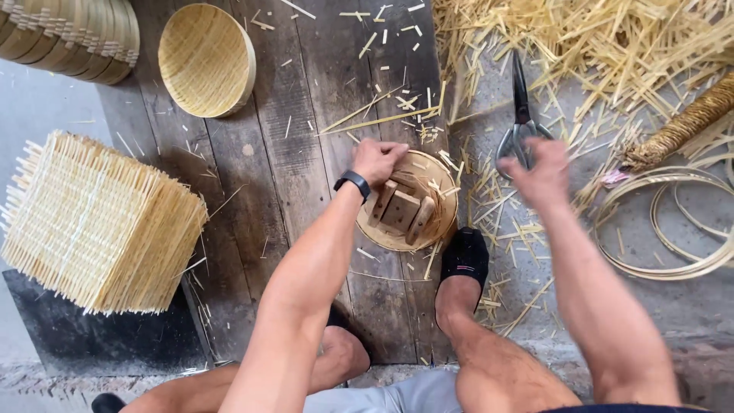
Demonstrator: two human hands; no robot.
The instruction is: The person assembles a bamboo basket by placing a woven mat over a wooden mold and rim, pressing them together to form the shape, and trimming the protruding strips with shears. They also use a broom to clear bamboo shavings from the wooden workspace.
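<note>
My left hand (377, 160), with a black band on the wrist, presses on the far rim of a round bamboo basket (443, 206) that lies on dark wooden planks. Wooden blocks (401, 210) sit inside the basket. My right hand (541, 172) is blurred and reaches to the handles of large metal shears (521, 115) lying on the grey floor; whether it grips them I cannot tell. My foot in a black sock (464, 256) rests against the basket's right side.
A finished round woven basket (205, 60) lies at the upper left, beside a row of stacked baskets (73, 38). A pile of square woven mats (95, 222) sits left. Bamboo offcuts (596, 46) cover the upper right; thin bamboo hoops (673, 222) and a rope bundle (684, 122) lie right.
</note>
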